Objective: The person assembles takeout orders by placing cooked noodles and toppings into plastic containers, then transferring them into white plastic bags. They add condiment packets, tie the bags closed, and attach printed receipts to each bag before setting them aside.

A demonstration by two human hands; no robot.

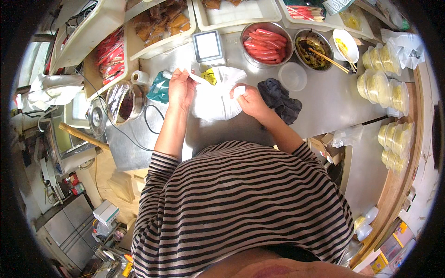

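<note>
A white plastic bag (216, 100) rests on the steel worktop (328, 100) before me, with something yellow (209, 76) showing at its top. One corner of the bag is pulled out to the left by my left hand (181, 87), its fingers pinching the plastic. On the other side, my right hand (251, 100) is closed around a second bunched end. What the bag contains is hidden. A teal plastic packet (160, 88) lies beside my left hand, and a dark cloth (281, 99) lies crumpled just right of my right hand.
Behind the bag stand a small device with a screen (208, 47), a bowl of red sausages (267, 47) and a bowl of dark greens with chopsticks (307, 54). Lidded plastic tubs (373, 87) are stacked at right. A cable (130, 137) crosses the worktop's left part.
</note>
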